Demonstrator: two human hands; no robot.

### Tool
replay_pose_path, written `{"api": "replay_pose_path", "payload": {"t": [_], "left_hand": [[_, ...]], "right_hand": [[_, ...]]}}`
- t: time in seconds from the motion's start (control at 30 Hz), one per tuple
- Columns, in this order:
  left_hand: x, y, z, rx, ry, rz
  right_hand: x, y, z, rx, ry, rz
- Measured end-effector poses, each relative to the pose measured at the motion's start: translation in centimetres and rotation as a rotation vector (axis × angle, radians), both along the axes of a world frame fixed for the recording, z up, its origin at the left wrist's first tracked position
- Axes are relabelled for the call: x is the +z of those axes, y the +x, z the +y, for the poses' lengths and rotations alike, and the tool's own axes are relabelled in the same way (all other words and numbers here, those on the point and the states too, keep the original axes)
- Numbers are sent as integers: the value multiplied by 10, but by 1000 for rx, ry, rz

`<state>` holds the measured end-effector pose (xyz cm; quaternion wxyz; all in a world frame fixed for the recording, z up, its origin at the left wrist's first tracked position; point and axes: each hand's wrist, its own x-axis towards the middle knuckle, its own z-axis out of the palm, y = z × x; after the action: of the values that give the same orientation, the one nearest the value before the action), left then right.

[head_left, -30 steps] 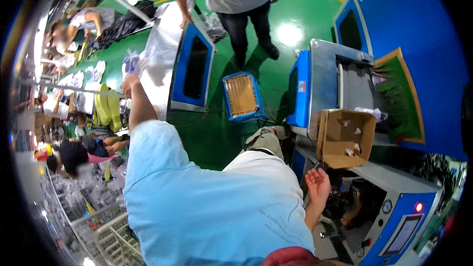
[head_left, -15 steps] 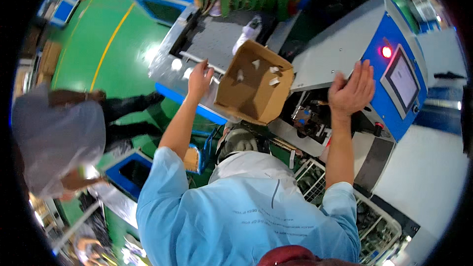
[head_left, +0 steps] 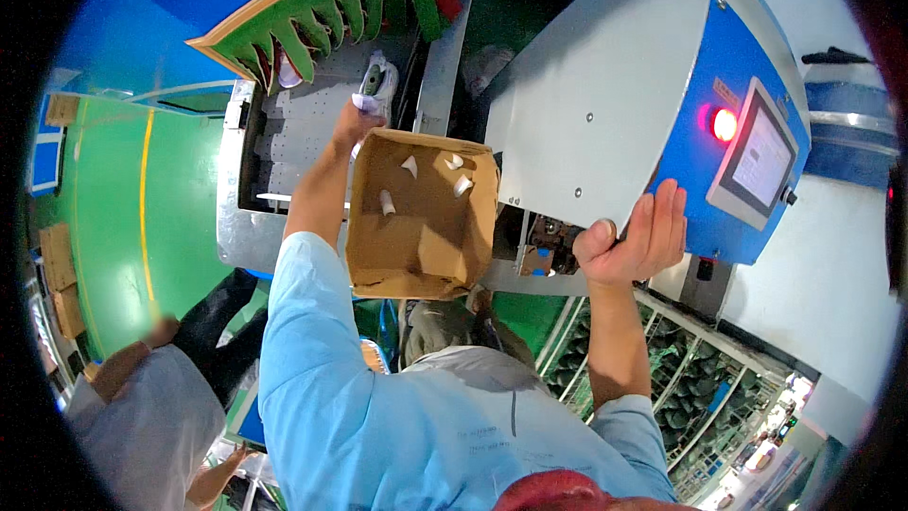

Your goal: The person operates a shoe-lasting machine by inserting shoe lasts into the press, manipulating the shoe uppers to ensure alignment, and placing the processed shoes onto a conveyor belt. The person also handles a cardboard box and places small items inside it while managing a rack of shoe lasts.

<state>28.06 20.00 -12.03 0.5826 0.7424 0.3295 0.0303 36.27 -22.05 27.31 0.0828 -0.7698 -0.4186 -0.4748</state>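
My left hand (head_left: 356, 121) reaches past the far left corner of a cardboard box (head_left: 364, 246). Its fingers are closed on the near end of a white, shoe-like piece (head_left: 380, 80) with a grey-green middle, partly hidden by the hand. Several small white scraps (head_left: 409, 167) lie in the open box. My right hand (head_left: 636, 241) is raised at the lower edge of a grey machine housing (head_left: 577, 85), its fingers stretched and thumb apart. Just left of that hand, metal machine parts (head_left: 549, 246) show under the housing.
Beyond the box, a perforated grey bed (head_left: 303, 132) runs under a green strip curtain (head_left: 331, 24). A blue panel carries a lit red lamp (head_left: 724, 124) and a screen (head_left: 757, 156). Wire racks of dark pieces (head_left: 676, 369) stand lower right. Another person (head_left: 151, 407) is at lower left.
My left hand has moved forward onto the white shoe-like piece. My right hand sits lower, with its thumb spread. The view has shifted, so the box and machine appear further left.
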Motion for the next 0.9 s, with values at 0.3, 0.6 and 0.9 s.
{"api": "replay_pose_path", "payload": {"t": [0.3, 0.6, 0.9], "left_hand": [[196, -138, -50, 297, -110, -289], [305, -203, -333, 76, -1047, -501], [359, -122, -454, 186, -511, -514]], "right_hand": [[26, -8, 12, 53, 52, 192], [-16, -175, -53, 766, 513, 1680], [-1, -138, -156, 690, 504, 1311]]}}
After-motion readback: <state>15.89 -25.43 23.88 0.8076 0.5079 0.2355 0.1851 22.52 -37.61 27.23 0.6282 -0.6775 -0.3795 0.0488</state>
